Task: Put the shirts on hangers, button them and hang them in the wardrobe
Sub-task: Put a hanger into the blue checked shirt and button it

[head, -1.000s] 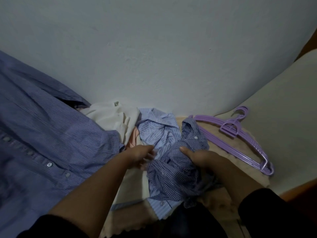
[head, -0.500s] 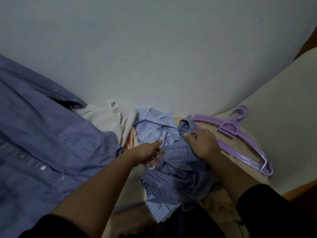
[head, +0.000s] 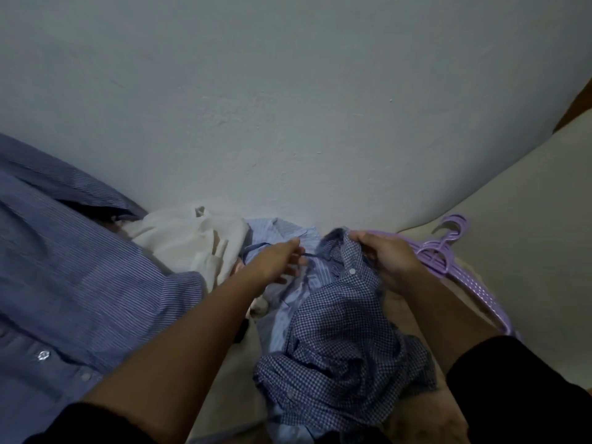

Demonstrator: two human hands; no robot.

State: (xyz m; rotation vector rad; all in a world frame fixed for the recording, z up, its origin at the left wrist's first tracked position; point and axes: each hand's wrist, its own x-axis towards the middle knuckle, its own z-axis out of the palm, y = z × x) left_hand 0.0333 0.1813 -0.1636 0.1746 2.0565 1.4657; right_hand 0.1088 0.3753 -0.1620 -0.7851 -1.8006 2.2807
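Four shirts: right hand (head: 389, 259) pinches checked shirt (head: 336, 341); left hand (head: 278, 261) spread.

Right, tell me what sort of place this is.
Probably a bedroom or laundry corner at home. A heap of crumpled shirts, among them a checked shirt and a cream one, lies on a pale padded surface against a plain wall, beside a stack of purple plastic hangers.
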